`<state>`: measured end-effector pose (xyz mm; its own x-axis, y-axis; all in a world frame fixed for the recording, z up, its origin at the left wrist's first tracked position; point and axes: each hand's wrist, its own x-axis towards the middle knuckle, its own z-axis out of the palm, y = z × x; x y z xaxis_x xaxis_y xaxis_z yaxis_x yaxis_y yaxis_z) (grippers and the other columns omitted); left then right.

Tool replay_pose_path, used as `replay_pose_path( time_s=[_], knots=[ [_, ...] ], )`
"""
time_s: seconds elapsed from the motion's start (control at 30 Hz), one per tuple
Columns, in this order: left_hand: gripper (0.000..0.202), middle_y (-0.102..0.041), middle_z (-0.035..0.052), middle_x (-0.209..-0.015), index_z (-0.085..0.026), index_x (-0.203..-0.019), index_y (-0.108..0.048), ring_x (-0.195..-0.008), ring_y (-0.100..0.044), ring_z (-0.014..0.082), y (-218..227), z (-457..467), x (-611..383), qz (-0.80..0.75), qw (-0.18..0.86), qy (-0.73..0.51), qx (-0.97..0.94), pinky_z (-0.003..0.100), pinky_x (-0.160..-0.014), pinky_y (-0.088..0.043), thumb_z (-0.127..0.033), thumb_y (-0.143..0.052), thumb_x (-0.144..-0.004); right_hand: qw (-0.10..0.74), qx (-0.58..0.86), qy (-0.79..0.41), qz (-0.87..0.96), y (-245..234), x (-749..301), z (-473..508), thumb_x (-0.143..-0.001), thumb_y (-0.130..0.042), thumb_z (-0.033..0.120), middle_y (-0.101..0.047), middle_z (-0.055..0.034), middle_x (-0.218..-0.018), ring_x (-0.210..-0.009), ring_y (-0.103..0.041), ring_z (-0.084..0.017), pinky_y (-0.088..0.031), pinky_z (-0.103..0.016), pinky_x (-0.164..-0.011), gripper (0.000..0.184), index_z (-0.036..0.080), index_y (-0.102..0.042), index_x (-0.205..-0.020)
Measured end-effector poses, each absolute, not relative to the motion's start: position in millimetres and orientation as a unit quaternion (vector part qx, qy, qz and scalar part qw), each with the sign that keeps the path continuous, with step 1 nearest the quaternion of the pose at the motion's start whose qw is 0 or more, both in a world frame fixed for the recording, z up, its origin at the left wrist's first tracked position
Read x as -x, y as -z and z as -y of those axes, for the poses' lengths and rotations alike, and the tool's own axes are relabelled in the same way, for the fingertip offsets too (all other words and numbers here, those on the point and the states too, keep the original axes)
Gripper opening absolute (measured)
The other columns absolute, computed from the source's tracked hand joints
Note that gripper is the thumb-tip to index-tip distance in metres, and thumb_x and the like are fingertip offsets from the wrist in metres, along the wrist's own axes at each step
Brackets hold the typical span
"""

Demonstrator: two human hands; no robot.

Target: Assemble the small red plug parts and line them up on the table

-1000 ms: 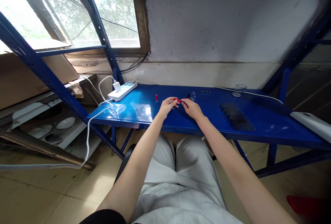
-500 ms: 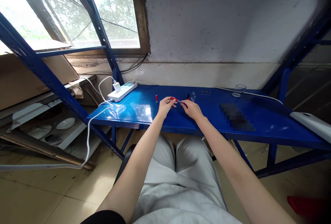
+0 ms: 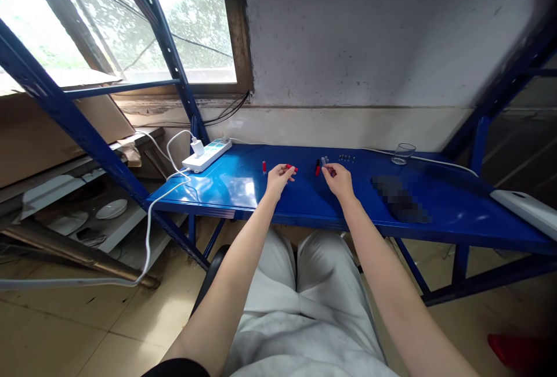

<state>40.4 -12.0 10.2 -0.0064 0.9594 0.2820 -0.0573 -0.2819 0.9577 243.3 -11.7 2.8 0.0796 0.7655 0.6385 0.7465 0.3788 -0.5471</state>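
Observation:
My left hand (image 3: 279, 178) rests over the blue metal table (image 3: 243, 188) with its fingers pinched on a small red piece (image 3: 290, 167). My right hand (image 3: 339, 178) reaches to a cluster of small red, black and clear pieces (image 3: 321, 165), fingertips closed on one of them; I cannot make out which. A separate small red piece (image 3: 263, 166) stands on the table left of my left hand. A row of tiny dark beads (image 3: 346, 158) lies just beyond my right hand.
A white power strip (image 3: 206, 153) with a plugged charger and white cable sits at the table's back left. A clear glass cup (image 3: 402, 152) stands back right, with a white device (image 3: 524, 207) at the far right edge. Blue shelving posts flank the table.
My hands have separated. The right hand has moved right and away to the cluster of small pieces, while the left hand stays put with the red piece.

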Motion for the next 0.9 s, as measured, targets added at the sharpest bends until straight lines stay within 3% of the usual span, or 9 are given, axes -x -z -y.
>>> replay_pose_path(
  time_s=[0.17,0.47,0.9],
  knots=[
    [0.033,-0.067,0.0079,-0.084,-0.014,-0.087,-0.061,-0.057,-0.057,0.0096,-11.5,13.3,-40.5,-0.405,0.444,-0.566,-0.564,0.023,-0.055,-0.040,-0.043,-0.063,-0.071,0.409,0.633,-0.091,0.651,-2.7,-251.2,13.9,-0.077,-0.052,0.037,-0.065,-0.0065,-0.077,-0.069,-0.058,-0.018,-0.044,-0.028,-0.061,0.024,0.017,-0.063,-0.083],
    [0.031,-0.067,0.0082,-0.085,-0.014,-0.086,-0.060,-0.059,-0.057,0.0100,-12.9,15.7,-41.4,-0.406,0.444,-0.545,-0.584,0.025,-0.059,-0.044,-0.041,-0.063,-0.072,0.310,0.705,-0.073,0.634,-6.3,-248.0,14.4,-0.077,-0.053,0.037,-0.066,-0.0057,-0.075,-0.069,-0.060,-0.019,-0.042,-0.027,-0.056,0.023,0.018,-0.066,-0.080],
    [0.029,-0.066,0.0075,-0.077,-0.013,-0.083,-0.061,-0.064,-0.058,0.0128,-6.4,9.6,-49.0,-0.406,0.417,-0.533,-0.615,0.025,-0.060,-0.046,-0.040,-0.063,-0.071,0.285,0.723,-0.046,0.628,-2.7,-246.5,8.4,-0.079,-0.053,0.039,-0.067,-0.0065,-0.070,-0.068,-0.062,-0.021,-0.044,-0.029,-0.057,0.026,0.019,-0.069,-0.076]
  ],
)
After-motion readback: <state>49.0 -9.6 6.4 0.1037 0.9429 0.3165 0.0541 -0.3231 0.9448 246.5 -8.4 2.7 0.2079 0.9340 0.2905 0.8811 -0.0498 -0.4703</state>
